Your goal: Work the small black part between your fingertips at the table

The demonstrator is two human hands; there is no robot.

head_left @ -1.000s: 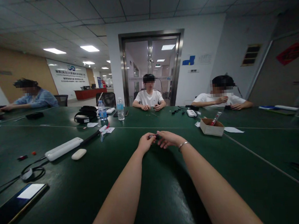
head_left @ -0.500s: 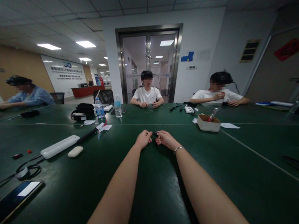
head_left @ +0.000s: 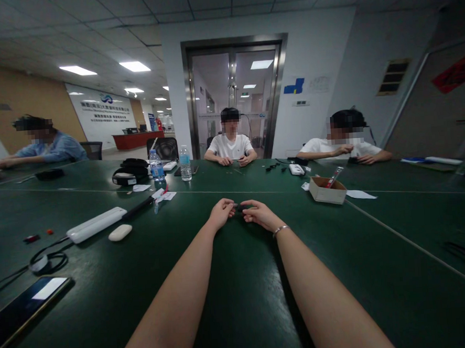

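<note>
Both my arms reach out over the green table [head_left: 239, 278], hands close together near its middle. My left hand [head_left: 221, 214] pinches a small, thin piece [head_left: 235, 205] with a metallic look, too small to name. In my right hand [head_left: 259, 214], which wears a bracelet at the wrist, the thumb and fingers grip a small black piece [head_left: 241, 208]. The two pieces meet or nearly meet between my fingertips; I cannot tell whether they touch.
To the left lie a white oval case [head_left: 120, 233], a long white device [head_left: 97, 225] with a cable and a phone [head_left: 28, 311]. Farther off stand two water bottles [head_left: 185, 164]. An open cardboard box [head_left: 328, 193] sits at right. Three people [head_left: 230, 142] sit around the table.
The fingers of my right hand have straightened somewhat around the black piece. More of the thin piece shows at my left fingertips. The view has shifted slightly.
</note>
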